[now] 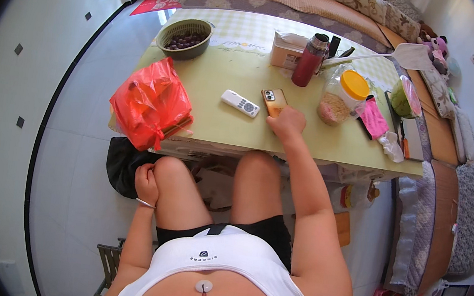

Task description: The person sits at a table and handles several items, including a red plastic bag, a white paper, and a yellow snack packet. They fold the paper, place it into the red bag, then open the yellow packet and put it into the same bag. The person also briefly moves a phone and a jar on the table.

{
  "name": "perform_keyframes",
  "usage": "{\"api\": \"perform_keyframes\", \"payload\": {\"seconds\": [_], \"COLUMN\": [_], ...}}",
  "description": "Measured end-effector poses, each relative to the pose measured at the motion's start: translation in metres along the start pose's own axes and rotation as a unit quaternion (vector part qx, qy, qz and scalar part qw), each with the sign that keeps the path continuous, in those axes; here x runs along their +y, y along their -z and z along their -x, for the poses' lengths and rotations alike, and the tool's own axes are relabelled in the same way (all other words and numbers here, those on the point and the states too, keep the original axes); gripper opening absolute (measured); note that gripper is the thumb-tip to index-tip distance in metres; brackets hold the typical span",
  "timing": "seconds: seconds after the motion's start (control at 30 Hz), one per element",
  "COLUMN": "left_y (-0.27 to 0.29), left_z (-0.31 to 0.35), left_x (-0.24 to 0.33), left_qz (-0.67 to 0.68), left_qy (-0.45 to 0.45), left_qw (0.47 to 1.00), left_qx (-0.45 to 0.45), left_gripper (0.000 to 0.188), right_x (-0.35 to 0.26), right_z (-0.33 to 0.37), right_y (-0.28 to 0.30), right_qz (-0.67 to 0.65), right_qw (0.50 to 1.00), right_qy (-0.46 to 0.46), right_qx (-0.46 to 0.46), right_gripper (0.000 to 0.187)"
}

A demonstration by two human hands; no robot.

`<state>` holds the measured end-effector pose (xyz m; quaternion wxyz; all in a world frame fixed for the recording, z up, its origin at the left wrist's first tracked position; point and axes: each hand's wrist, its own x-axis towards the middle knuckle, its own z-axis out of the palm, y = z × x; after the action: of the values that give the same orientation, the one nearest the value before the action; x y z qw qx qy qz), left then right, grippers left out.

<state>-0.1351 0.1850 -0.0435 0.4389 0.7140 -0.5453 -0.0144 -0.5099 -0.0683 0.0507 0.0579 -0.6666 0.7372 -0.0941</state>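
Observation:
My right hand (287, 123) is closed at the lower end of a phone (274, 100), which lies face down on the table in an orange-gold case. The fingertips are partly hidden under the hand. A white remote control (240, 103) lies just left of the phone. My left hand (146, 183) rests against the outside of my left knee, fingers curled in, with nothing seen in it. Close to that hand, a black bag (122, 163) hangs or sits below the table edge. Above it, a tied red plastic bag (153, 105) stands at the table's front left corner.
A basket (184, 51) of dark round fruit stands far left on the table (215, 133). Toward the right are a red thermos (309, 62), a tissue box (286, 52), a yellow-lidded jar (340, 98), a white fly swatter (411, 56), a pink cloth (375, 119) and a cut watermelon (404, 99).

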Motion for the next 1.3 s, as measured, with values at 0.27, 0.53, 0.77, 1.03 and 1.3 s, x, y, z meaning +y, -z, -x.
{"api": "perform_keyframes", "payload": {"seconds": [0.27,0.53,0.77,1.03,1.3], "left_y": [-0.004,0.003,-0.006,-0.007,-0.007], "left_z": [0.0,0.001,0.001,0.001,0.002], "left_x": [0.002,0.002,-0.005,-0.004,-0.018], "left_qz": [0.02,0.023,0.019,-0.016,-0.013], "left_qy": [0.021,0.007,-0.002,-0.012,0.006], "left_qw": [1.0,1.0,1.0,1.0,0.999], "left_qx": [0.002,-0.003,-0.008,-0.02,-0.028], "left_gripper": [0.016,0.015,0.016,0.018,0.021], "right_x": [0.003,0.056,0.129,0.183,0.24], "right_z": [0.006,-0.019,-0.091,-0.057,0.079], "right_y": [-0.011,0.094,0.14,0.131,0.191], "right_qz": [0.098,0.03,0.005,-0.045,-0.225], "right_qw": [0.994,0.896,0.985,0.964,0.955], "right_qy": [0.032,0.06,-0.087,0.026,0.132], "right_qx": [0.035,0.438,0.148,0.261,0.142], "right_gripper": [0.05,0.089,0.104,0.1,0.095]}}
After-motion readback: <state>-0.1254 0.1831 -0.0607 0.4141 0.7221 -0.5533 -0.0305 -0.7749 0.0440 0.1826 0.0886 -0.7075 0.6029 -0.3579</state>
